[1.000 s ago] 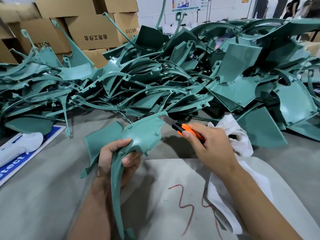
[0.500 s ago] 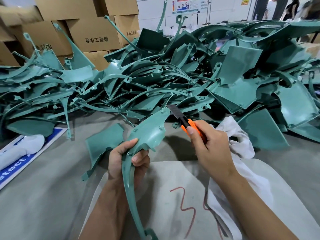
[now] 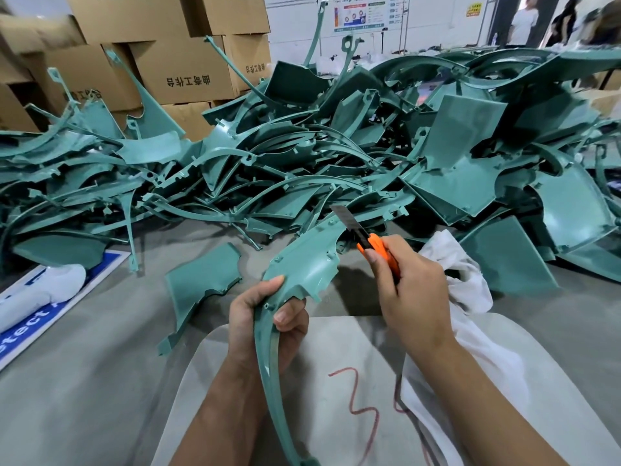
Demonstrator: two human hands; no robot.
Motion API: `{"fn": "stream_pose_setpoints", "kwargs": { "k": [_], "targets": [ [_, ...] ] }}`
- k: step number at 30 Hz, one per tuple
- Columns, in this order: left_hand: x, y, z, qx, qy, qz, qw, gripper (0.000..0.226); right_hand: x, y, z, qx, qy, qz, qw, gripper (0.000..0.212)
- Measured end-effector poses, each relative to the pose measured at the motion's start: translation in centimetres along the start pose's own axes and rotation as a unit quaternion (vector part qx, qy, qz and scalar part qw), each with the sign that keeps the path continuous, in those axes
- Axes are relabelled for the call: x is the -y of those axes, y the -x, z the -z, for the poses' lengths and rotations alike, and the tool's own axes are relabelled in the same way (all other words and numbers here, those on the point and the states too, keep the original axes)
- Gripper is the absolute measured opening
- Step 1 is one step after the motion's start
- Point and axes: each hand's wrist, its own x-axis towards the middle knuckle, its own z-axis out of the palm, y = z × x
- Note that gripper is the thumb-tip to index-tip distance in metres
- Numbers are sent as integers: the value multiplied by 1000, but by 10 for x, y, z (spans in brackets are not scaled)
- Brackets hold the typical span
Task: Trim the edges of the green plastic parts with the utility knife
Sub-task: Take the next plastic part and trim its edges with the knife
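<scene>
Gripping a curved glossy green part [image 3: 304, 260], orange knife [image 3: 376, 247] alongside

Grey work surface [image 3: 84, 381]. Stacked cardboard boxes [image 3: 181, 72] at 10–11 o'clock. White wall [image 3: 295, 25] with poster [image 3: 364, 11] at 12. People standing [image 3: 524, 21] at 1 o'clock. Even indoor light.

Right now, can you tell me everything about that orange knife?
The utility knife has a bright orange plastic handle and a dark, segmented metal blade slid out. The right hand grips the handle, forefinger along its top. The blade points up and away to the left, its edge against the upper rim of the green plastic part that the left hand holds. Most of the handle is hidden inside the hand.
</scene>
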Motion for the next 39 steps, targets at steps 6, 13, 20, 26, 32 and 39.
{"fn": "stream_pose_setpoints", "kwargs": {
  "k": [6,13,20,26,32,39],
  "targets": [
    [0,0,1,-2,14,4,1000,19,2,1,-1,3,12,2,1000,29],
    [1,0,3,32,26,-7,999,52,2,2,-2,7,26,13,1000,28],
    [3,-2,1,2,60,-40,997,58,6,7,-3,34,8,32,999,22],
    [-2,-3,2,-33,62,-52,996,21,3,6,-2,80,-40,57,994,27],
    [-8,-3,6,-44,55,-75,995,6,3,1,4,126,-130,110,977,28],
    [-7,-2,7,-38,50,-57,996,14,1,2,-2,64,-87,72,992,22]
  ]
}}
